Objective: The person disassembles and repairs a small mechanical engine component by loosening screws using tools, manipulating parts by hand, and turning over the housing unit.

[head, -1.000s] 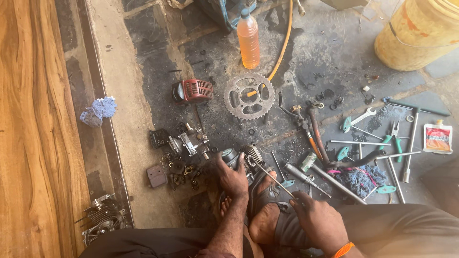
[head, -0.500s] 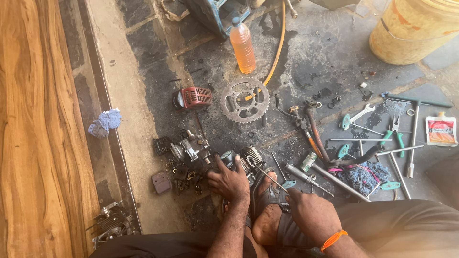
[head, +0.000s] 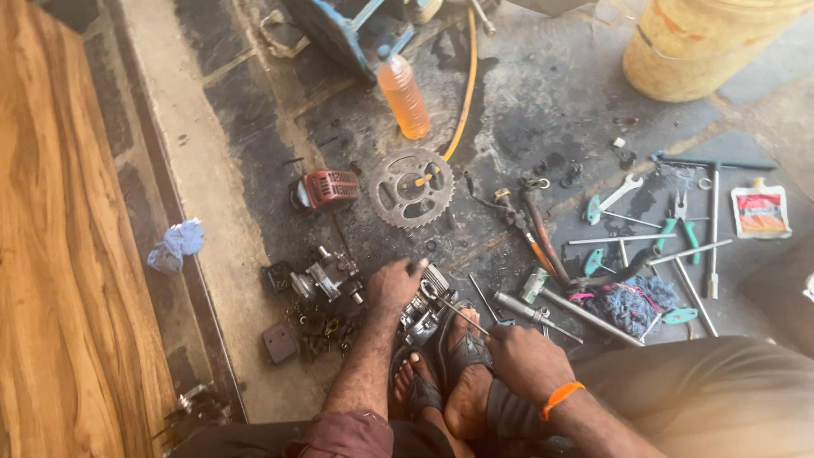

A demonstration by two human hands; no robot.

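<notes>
Two hands: left hand (head: 393, 284) grip clasps ribbed metal engine part (head: 424, 307); right hand (head: 524, 360) grip holds thin steel rod (head: 458, 311).

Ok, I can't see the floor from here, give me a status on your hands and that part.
Left hand pressed on small metal engine part. Right hand gripping thin metal tool, tip at the part. Sandalled feet right beside it; sprocket lies apart.

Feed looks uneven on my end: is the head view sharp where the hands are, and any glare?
Head view: left hand and right hand on the small engine part are fairly sharp, in shade; sunlight washes out the yellow bucket and wooden board; corners slightly soft.
</notes>
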